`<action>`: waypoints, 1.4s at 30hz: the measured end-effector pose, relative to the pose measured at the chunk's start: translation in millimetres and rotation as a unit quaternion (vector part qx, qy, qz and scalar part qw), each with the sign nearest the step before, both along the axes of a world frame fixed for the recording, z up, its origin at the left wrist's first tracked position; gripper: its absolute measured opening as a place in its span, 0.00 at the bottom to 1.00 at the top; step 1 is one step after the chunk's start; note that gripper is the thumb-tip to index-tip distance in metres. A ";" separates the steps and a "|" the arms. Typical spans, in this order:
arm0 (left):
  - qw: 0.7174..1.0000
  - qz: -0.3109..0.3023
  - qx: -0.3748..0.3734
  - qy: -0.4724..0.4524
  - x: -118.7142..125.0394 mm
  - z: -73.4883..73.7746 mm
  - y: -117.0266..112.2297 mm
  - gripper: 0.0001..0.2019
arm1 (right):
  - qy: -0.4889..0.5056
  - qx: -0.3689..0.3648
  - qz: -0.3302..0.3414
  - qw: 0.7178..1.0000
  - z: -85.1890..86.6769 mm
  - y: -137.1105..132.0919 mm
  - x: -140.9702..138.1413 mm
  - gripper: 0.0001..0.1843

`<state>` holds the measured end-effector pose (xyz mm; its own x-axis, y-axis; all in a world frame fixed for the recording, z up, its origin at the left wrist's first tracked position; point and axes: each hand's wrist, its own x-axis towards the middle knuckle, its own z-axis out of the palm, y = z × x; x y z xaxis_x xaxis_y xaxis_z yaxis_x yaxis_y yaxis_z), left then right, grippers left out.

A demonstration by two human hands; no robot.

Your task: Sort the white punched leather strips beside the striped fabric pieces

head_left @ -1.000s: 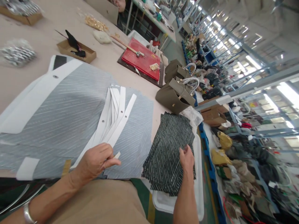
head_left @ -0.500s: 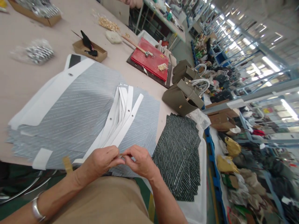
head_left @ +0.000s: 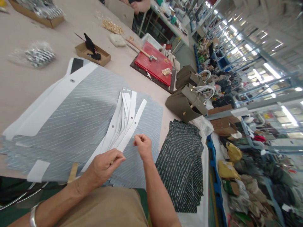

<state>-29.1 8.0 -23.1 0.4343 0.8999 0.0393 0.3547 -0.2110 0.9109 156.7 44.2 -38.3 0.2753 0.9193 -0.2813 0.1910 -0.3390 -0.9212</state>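
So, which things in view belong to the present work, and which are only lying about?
Probably in the work:
White strips, beside the left hand
Grey-blue sheets, beneath the right hand
Dark striped sheets, close by

Apparently just lying about:
Hammer, on the red slab
Olive handbags
Small cardboard box
Bagged shiny parts

"What's feeding your screen?"

"I have one camera, worn on the head, looking forward and down. Tan clothing (head_left: 101, 209) fills the bottom middle of my view."

"How near are you?"

"The left hand (head_left: 105, 165) and right hand (head_left: 144, 146) sit close to me; the table (head_left: 78, 19) runs off beyond them."

"Level?"

"Tilted. Well off, ceiling lights (head_left: 272, 70) slant down toward the right."
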 end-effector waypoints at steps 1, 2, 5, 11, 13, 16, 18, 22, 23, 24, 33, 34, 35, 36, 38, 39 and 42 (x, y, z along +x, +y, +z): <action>1.000 0.001 -0.012 0.004 0.7 -4.1 0.1 0.11 | 0.051 -0.024 -0.032 0.998 -7.5 14.4 5.3 0.09; 1.000 0.005 -0.022 0.010 1.2 -8.8 0.3 0.11 | 0.090 -0.039 -0.055 0.994 -14.2 28.4 10.3 0.11; 0.999 0.011 -0.028 0.024 0.4 -23.8 1.9 0.11 | 0.125 -0.047 -0.075 0.988 -28.4 62.2 20.9 0.13; 0.998 0.001 -0.043 0.035 -5.6 -38.1 5.2 0.11 | 0.061 -0.058 -0.025 0.996 -38.3 90.1 20.5 0.10; 0.998 0.007 -0.044 0.033 -6.6 -39.1 5.7 0.11 | 0.034 -0.071 -0.002 0.997 -38.7 94.2 20.2 0.10; 0.999 0.016 -0.040 0.029 -7.7 -41.1 5.9 0.12 | -0.017 -0.109 0.042 0.993 -37.7 98.6 24.9 0.13; 0.999 0.021 -0.041 0.029 -8.3 -42.4 6.0 0.12 | -0.056 -0.140 0.051 0.987 -37.3 99.7 30.9 0.20; 0.998 0.007 -0.060 0.031 -8.7 -40.1 6.6 0.13 | -0.097 -0.185 0.037 0.977 -38.2 95.8 40.5 0.35; 0.997 -0.002 -0.068 0.032 -8.4 -38.3 6.6 0.13 | -0.091 -0.185 0.028 0.978 -37.9 93.5 40.4 0.34; 0.996 -0.014 -0.077 0.033 -7.9 -36.2 6.3 0.13 | -0.082 -0.179 0.022 0.980 -37.1 90.7 39.1 0.34; 0.993 -0.069 -0.071 0.064 -3.0 -29.9 -1.3 0.12 | -0.258 -0.101 0.148 0.949 -16.7 70.6 13.7 0.45; 0.994 -0.066 -0.071 0.058 -2.4 -30.2 -2.4 0.12 | -0.244 -0.107 0.150 0.952 -16.9 70.9 14.9 0.44; 0.994 -0.061 -0.073 0.052 -1.8 -30.3 -3.4 0.12 | -0.218 -0.114 0.149 0.958 -17.8 71.3 17.4 0.42; 0.995 -0.053 -0.076 0.042 -1.3 -30.0 -4.5 0.13 | -0.185 -0.120 0.144 0.965 -19.0 71.2 21.1 0.39; 0.995 -0.033 -0.086 0.022 -0.8 -28.4 -6.3 0.14 | -0.123 -0.121 0.119 0.978 -21.5 67.8 32.5 0.32; 0.995 -0.023 -0.095 0.017 -1.0 -27.4 -7.1 0.14 | -0.103 -0.110 0.101 0.983 -22.2 63.8 40.3 0.29; 0.993 -0.005 -0.116 0.028 -3.1 -24.3 -9.3 0.16 | -0.098 -0.046 0.028 0.994 -19.3 40.2 74.5 0.24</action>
<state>-32.2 -1.3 -47.4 0.4394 0.8773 -0.1932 0.4047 -0.0012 0.9145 231.2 84.4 -57.7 0.2812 0.9079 -0.3110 0.3841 -0.4035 -0.8305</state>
